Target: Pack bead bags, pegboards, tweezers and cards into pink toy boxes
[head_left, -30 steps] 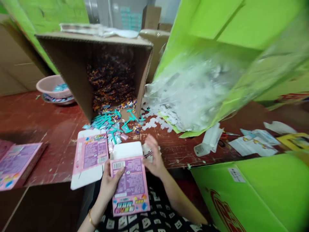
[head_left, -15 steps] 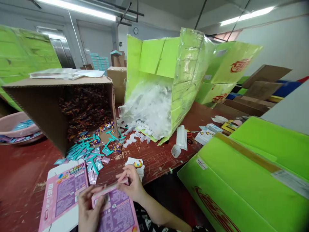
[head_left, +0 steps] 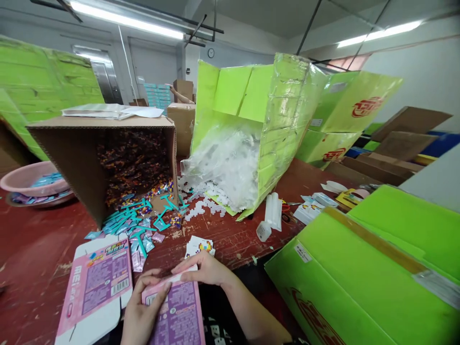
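A small pink and purple box (head_left: 178,314) sits low in the view, held between both hands. My left hand (head_left: 142,311) grips its left side, thumb on the printed face. My right hand (head_left: 206,269) presses down on the box's top flap, fingers together. A flat unfolded pink box (head_left: 97,285) lies on the red table (head_left: 36,254) just left of my hands. A small stack of printed cards (head_left: 199,245) rests beyond my right hand. Teal plastic pieces and small packets (head_left: 138,220) spill across the table in front.
A brown carton (head_left: 104,158) on its side spills coloured beads. A green carton (head_left: 251,124) holds clear bags and white pegboards. A large green box (head_left: 359,278) stands at my right. A pink basin (head_left: 27,179) sits far left. White tubes (head_left: 271,213) and leaflets lie mid-right.
The view lifted from the table to the room. The box's open white flap has been folded down; my right hand moved from beside it onto the top flap.
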Available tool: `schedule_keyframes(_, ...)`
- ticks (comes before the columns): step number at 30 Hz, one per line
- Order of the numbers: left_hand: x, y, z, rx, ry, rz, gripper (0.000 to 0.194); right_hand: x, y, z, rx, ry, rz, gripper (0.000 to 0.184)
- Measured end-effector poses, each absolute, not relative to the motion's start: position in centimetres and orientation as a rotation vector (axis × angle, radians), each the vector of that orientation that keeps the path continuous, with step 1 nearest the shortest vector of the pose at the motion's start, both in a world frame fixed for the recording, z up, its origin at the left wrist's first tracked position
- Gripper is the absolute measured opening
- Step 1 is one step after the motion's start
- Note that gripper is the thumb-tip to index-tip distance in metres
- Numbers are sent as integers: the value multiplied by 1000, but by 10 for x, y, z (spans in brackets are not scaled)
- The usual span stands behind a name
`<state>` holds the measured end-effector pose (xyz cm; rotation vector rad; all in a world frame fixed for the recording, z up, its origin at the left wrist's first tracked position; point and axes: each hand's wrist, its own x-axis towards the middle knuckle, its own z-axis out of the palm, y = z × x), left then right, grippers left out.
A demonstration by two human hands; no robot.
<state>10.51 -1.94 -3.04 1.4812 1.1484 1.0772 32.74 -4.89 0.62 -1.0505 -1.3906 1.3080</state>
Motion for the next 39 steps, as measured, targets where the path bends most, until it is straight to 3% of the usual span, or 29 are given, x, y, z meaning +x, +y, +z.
schedule_keyframes(6, 107, -23, -19, 1608, 980, 1124, 28, 327, -45, 11, -1001, -1343, 1371, 35)
schedule_keyframes(12, 108, -26, -17, 1509, 987, 1191, 25, 326, -58, 13, -950, -1649, 1248, 39)
schedule_keyframes(16, 106, -34, -11, 1266, 866, 1096, 64, 339, -50, 4, -1150, -1431, 1065, 40)
schedule_keyframes(20, 71, -23, -4, 1029, 769, 882, 59, 335, -22, -4, -1220, -1100, 1010, 64)
schedule_keyframes(23, -7, 1, 12, 1065, 1110, 1212, 52, 325, -14, -3, -1109, -1171, 1052, 66)
schedule_keyframes(27, -147, 39, 39, 1063, 1691, 1431, 60, 322, -17, -5, -1221, -1206, 1071, 43)
schedule_keyframes(30, -213, 57, 45, 1102, 2042, 1369, 73, 321, -20, -13, -1307, -1232, 1095, 41)
schedule_keyframes(33, -222, 62, 26, 1473, 2359, 1234, 85, 320, -23, -23, -1358, -1324, 1097, 44)
schedule_keyframes(36, -204, 66, -7, 2014, 2530, 747, 60, 321, -29, -28, -1375, -1462, 1064, 45)
schedule_keyframes(39, -191, 77, -27, 1934, 2649, 565, 50, 326, -35, -24, -1385, -1610, 943, 42)
